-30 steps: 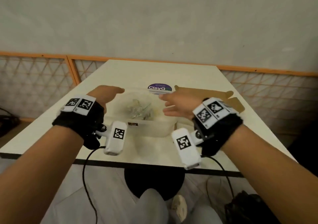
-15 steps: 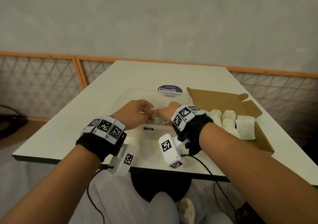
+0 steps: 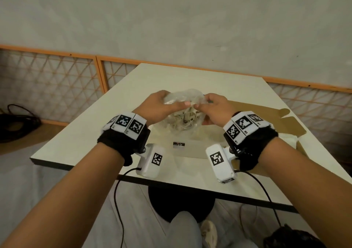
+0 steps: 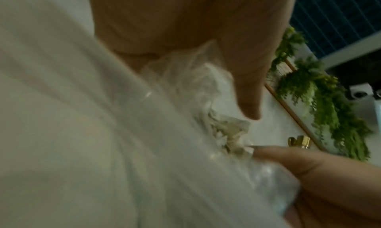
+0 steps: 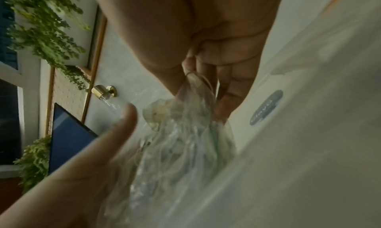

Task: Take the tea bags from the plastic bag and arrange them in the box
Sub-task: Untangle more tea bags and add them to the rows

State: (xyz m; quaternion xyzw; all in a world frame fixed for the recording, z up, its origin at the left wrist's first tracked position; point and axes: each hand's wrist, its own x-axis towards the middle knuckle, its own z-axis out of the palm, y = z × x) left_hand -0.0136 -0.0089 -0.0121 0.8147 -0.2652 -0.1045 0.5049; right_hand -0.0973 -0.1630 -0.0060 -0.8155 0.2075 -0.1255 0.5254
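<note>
Plastic first: clear plastic bag is held up off the surface, between both hands, roughly mid-air over the near-centre of it. Tea bags show thru the film as a pale tangled clump w/ strings, sitting low in the bag; none is out yet as far as I can tell.

Left hand cups the bag's left side, fingers curled round the film, thumb laid across the top. Prob. there to steady the load and keep the mouth facing up so nothing spills. Right hand pinches the gathered film at the top right; the right wrist view shows a twisted neck of plastic caught between thumb and fingers. Both grips are closed on the bag, not on a tea bag. Looks like the step is opening or untwisting the neck, w/ two hands pulling apart.

Just beyond and below the bag sits a clear tub w/ a small label, on the surface. To the right, partly hidden by the right wrist, lies the cardboard box, flaps open, well within reach, so each tea bag has a short trip. What's inside the box is hidden here.

Further off: orange-framed lattice panels and a plain wall.
</note>
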